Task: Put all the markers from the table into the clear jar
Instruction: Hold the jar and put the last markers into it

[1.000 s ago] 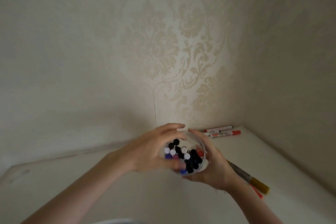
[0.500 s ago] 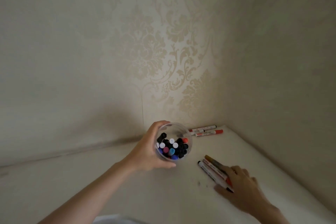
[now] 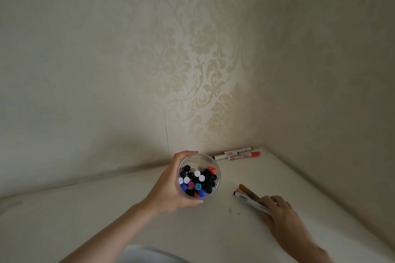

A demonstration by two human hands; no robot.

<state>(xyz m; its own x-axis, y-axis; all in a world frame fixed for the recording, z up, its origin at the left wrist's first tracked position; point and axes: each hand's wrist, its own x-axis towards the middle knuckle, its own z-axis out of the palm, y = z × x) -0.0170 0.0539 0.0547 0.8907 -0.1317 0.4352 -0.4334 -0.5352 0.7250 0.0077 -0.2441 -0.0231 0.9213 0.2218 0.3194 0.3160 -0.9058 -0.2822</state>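
A clear jar [image 3: 216,168] holds several markers standing upright, their black, white, blue and red caps showing. My left hand [image 3: 168,190] wraps around the jar's left side and holds it. To its right, a small bundle of markers [image 3: 245,195], one with a gold cap and white ones with dark caps, lies on the white table [image 3: 106,215]. My right hand [image 3: 282,215] is closed over their near ends. Three more white markers [image 3: 237,153] with red and black ends lie at the back by the wall.
The table sits in a corner with patterned wallpaper behind and a plain wall on the right. A few small dark specks [image 3: 230,211] mark the tabletop near the bundle.
My right hand left the jar and dropped to the bundle of markers on the table at right, closing over their ends. My left hand still holds the jar, now farther left.
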